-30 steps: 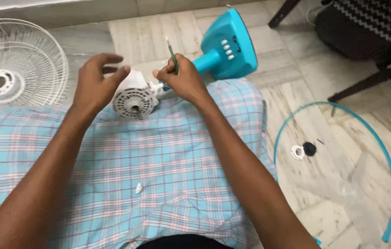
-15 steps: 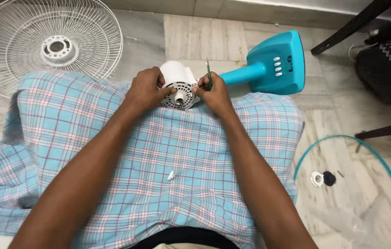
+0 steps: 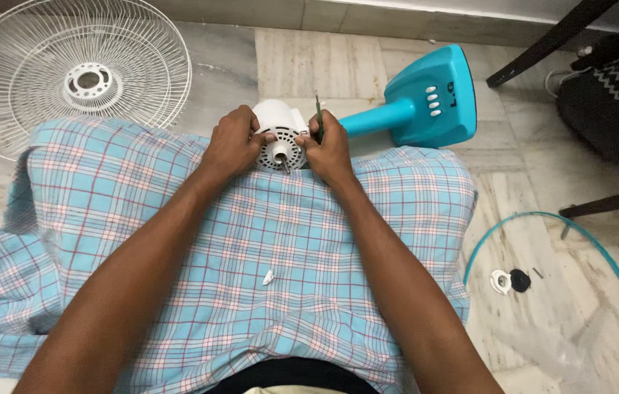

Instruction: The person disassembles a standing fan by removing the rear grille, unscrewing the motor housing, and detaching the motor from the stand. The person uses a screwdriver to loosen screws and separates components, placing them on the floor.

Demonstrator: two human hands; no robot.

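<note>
A white fan motor housing lies at the far edge of my checked blue cloth, its shaft pointing toward me. The housing joins a teal fan stand and base lying on the floor. My left hand grips the housing's left side. My right hand presses against its right side and holds a thin dark green screwdriver, the shaft sticking up past the fingers.
A white wire fan grille lies on the marble floor at the upper left. A teal ring with a small white cap and black cap lies right. Dark chair legs stand upper right.
The view has shifted, so the grille is more fully in sight. Both hands stayed on the motor housing, which turned so its shaft now faces me.
</note>
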